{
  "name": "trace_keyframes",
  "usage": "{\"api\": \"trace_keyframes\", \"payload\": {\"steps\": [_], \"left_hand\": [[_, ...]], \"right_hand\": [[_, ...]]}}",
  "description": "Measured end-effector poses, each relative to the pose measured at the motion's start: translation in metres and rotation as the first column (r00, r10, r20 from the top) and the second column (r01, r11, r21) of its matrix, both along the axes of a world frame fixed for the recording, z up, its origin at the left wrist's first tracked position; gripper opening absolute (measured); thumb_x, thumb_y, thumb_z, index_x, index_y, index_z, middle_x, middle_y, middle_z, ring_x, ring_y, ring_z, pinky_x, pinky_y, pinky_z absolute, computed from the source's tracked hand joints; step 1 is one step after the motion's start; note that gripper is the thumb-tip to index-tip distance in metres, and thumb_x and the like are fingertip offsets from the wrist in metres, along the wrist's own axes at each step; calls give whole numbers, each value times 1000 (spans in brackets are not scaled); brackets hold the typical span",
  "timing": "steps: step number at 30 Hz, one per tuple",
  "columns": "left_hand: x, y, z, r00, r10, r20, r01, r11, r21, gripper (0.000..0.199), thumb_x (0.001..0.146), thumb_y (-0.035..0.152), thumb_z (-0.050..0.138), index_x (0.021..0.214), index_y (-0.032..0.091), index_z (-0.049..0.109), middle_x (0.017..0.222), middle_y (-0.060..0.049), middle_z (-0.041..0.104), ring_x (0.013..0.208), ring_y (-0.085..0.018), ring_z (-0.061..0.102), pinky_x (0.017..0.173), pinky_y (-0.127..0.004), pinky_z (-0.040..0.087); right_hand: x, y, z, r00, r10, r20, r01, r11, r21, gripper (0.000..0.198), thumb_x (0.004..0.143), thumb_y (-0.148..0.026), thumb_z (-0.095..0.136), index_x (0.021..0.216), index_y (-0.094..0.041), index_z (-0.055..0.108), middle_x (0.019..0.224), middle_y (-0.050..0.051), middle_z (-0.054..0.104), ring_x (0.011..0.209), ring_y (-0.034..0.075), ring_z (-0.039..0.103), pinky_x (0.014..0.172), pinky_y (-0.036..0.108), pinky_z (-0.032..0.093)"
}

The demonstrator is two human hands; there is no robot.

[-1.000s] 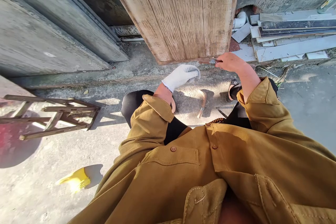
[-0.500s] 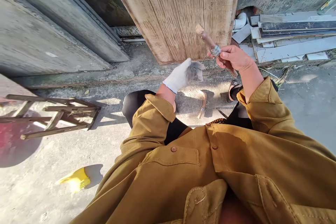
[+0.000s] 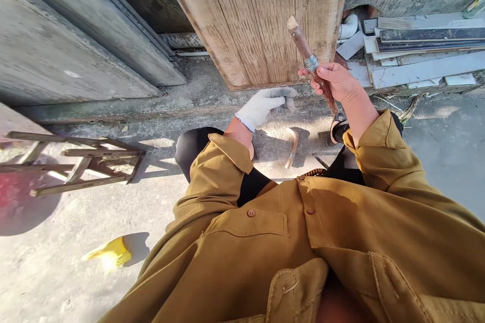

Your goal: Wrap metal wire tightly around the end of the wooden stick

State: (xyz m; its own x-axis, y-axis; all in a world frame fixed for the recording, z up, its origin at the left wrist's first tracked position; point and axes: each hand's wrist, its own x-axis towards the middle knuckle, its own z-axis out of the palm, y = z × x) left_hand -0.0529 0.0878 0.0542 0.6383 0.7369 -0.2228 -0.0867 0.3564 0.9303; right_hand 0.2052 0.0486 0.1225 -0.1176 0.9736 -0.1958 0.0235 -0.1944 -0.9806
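My right hand [image 3: 338,81], bare, is closed around a wooden stick [image 3: 301,43] that slants with its cut upper end away from me. A coil of thin metal wire [image 3: 311,63] is wound about the stick's middle, by my thumb and fingers. To the left and slightly lower, my left hand [image 3: 266,106] wears a white glove with grey fingers. Those fingers are pinched together at a fine strand of wire leading towards the coil; the strand is barely visible. On the ground below lies a short curved piece of wood [image 3: 292,148].
A wooden plank door [image 3: 250,20] stands in front. Stacked boards [image 3: 424,63] and a white pipe [image 3: 348,27] are at the right. On the left are large grey slabs [image 3: 76,45], a wooden stool [image 3: 83,161] on its side and a yellow object [image 3: 112,255].
The stick has turned slightly and its upper end has risen. My gloved left hand has shifted a little, its fingers now pointing more to the right.
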Motion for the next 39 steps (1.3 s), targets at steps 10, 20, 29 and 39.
{"api": "trace_keyframes", "payload": {"steps": [10, 20, 29, 39], "left_hand": [[5, -4, 10, 982, 91, -165, -81, 995, 63, 24, 80, 16, 81, 104, 13, 80, 87, -7, 81, 78, -20, 79, 83, -36, 68], [4, -1, -1, 985, 130, -114, -124, 991, 59, 48, 77, 24, 84, 122, 14, 73, 87, -6, 78, 77, -23, 81, 81, -39, 68], [4, -5, 8, 983, 115, -141, -115, 993, 8, 34, 79, 22, 84, 111, 14, 74, 79, -4, 77, 58, -14, 70, 61, -26, 59], [7, -8, 8, 977, 150, -154, -137, 986, 97, 36, 82, 19, 77, 117, 15, 74, 87, -5, 78, 72, -19, 77, 76, -35, 66]], "right_hand": [[7, 6, -19, 986, 45, -159, -34, 997, 69, 48, 84, -64, 91, 86, -22, 68, 121, 11, 83, 69, 13, 54, 56, 29, 47], [13, 11, -28, 969, -5, -246, 16, 999, 43, 44, 84, -60, 97, 98, -24, 76, 125, 10, 83, 102, 23, 77, 55, 28, 47], [11, 9, -15, 995, -65, -69, 64, 998, -17, 44, 88, -67, 92, 92, -29, 72, 101, 12, 82, 117, 34, 78, 57, 35, 49], [6, 9, -16, 996, 48, -74, -49, 998, -24, 55, 81, -79, 91, 93, -30, 71, 96, 11, 80, 120, 36, 77, 59, 37, 52]]}}
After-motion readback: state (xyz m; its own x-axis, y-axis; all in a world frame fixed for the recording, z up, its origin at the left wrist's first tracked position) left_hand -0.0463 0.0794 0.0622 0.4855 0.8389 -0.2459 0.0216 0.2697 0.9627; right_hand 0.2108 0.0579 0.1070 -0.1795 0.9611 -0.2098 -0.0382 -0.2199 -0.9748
